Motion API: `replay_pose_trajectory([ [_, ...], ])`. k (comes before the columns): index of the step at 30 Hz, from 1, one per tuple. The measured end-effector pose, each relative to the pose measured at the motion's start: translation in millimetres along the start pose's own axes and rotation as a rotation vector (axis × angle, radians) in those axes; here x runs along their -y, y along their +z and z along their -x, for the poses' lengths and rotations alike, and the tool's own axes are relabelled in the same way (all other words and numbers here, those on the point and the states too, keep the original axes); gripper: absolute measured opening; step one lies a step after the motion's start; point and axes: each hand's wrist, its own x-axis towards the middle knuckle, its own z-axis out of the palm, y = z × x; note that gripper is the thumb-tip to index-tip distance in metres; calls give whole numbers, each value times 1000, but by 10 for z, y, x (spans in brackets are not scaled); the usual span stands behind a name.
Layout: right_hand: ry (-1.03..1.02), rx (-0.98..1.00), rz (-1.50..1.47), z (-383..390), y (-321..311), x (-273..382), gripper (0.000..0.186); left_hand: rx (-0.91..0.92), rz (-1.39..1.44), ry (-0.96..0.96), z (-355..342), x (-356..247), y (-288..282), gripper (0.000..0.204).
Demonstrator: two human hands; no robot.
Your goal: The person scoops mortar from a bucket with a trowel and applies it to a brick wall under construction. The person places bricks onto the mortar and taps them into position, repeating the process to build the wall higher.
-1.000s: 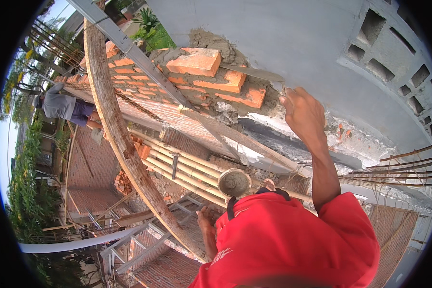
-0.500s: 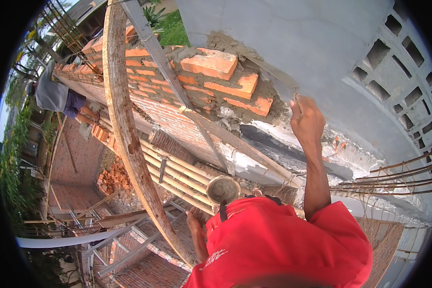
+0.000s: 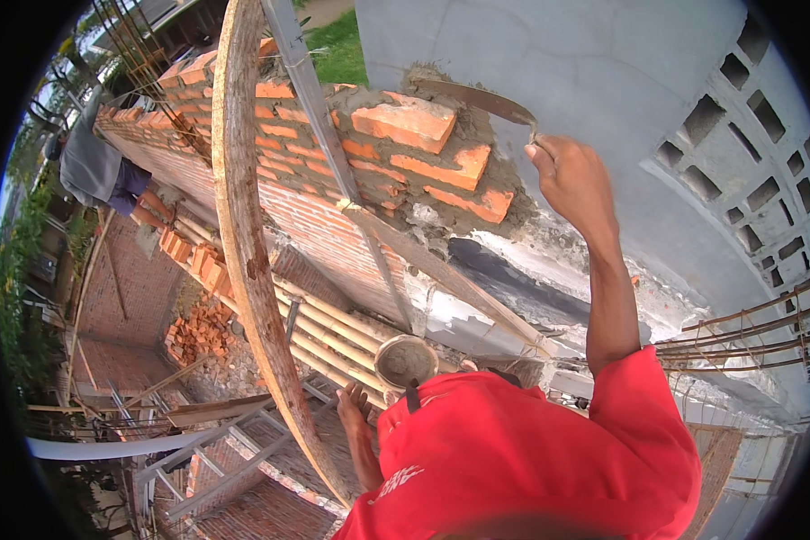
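My right hand (image 3: 571,184) is closed round the handle of a trowel (image 3: 488,101). The blade points left, its tip at wet grey mortar (image 3: 423,76) between the top orange brick (image 3: 407,121) and a smooth grey wall (image 3: 513,45). Below that brick, two more bricks (image 3: 450,166) step out at the end of the brick wall (image 3: 319,229), with mortar around them. My left hand (image 3: 353,412) hangs low with nothing visible in it, fingers loosely apart. Nearest to it stands a round bucket (image 3: 407,363) of grey mortar on bamboo poles (image 3: 333,346).
A curved wooden pole (image 3: 234,189) and a straight timber (image 3: 308,99) cross in front of the wall. Rebar (image 3: 738,346) sticks out at right. A co-worker (image 3: 99,157) bends at far left near stacked bricks (image 3: 198,261). A ladder (image 3: 216,459) stands lower left.
My right hand has moved up and slightly left with the trowel, whose blade now lies higher, beside the top brick. My left hand has shifted slightly left in the view.
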Motion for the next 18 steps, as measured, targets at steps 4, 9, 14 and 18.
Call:
replay_pose_trajectory([
  [4, 14, 15, 39, -48, -85, 159, 28, 1, -14, 3, 10, 9, -8, 74],
  [9, 8, 105, 201, -37, -20, 263, 28, -25, 0, 2, 51, 63, -48, 74],
  [14, 57, 110, 199, -101, 45, 232, 29, 20, -44, -24, -2, 61, -60, 75],
  [18, 5, 140, 217, -201, 21, 224, 29, 16, -36, -7, -59, 19, -54, 76],
])
